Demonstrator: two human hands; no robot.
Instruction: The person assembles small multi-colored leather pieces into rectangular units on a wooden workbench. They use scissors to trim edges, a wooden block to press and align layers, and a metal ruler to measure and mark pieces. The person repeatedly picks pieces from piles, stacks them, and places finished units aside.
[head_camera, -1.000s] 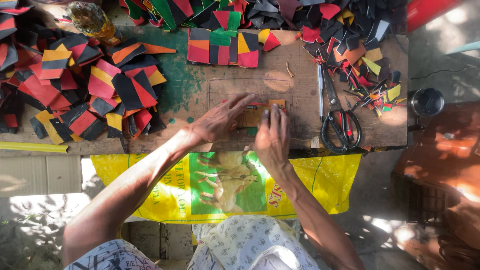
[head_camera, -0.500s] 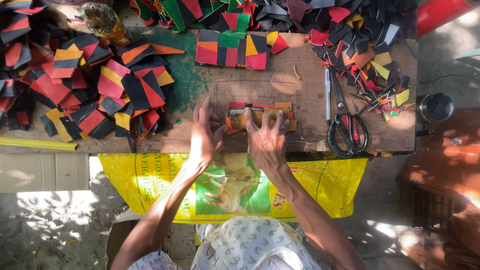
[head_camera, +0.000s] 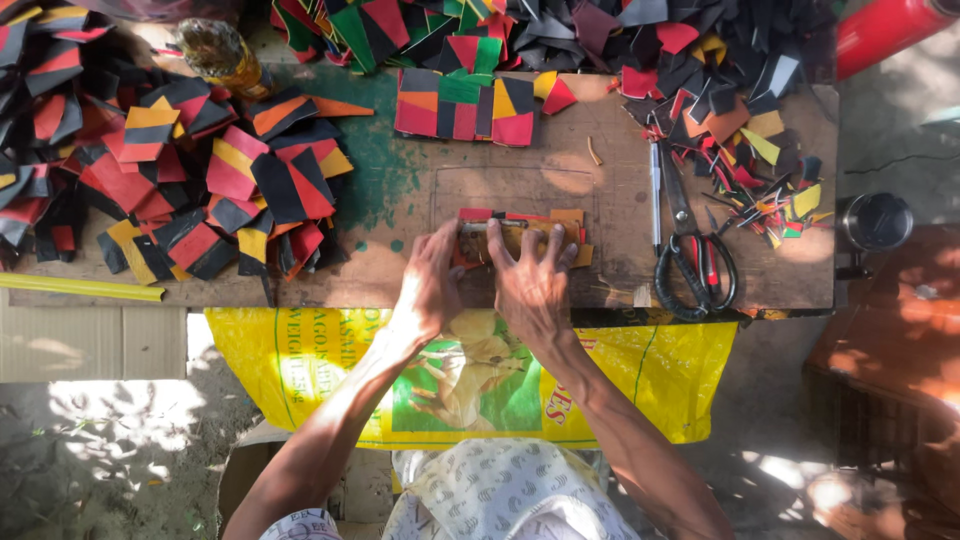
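**Pressing a patchwork piece flat on the surface**

A small patchwork piece of red, orange and black material (head_camera: 520, 235) is held down on the worn wooden surface (head_camera: 600, 190). The left hand (head_camera: 432, 285) is laid on the piece's left end, fingers curled down over it; the right hand (head_camera: 530, 280) is spread open, palm down, across its middle. The step in hand appears to be aligning and flattening. Black-handled scissors (head_camera: 690, 250) lie to the right of the right hand; loose colour-blocked offcuts (head_camera: 200, 190) are heaped left of the left hand. Any trimming would call for one hand being freed.
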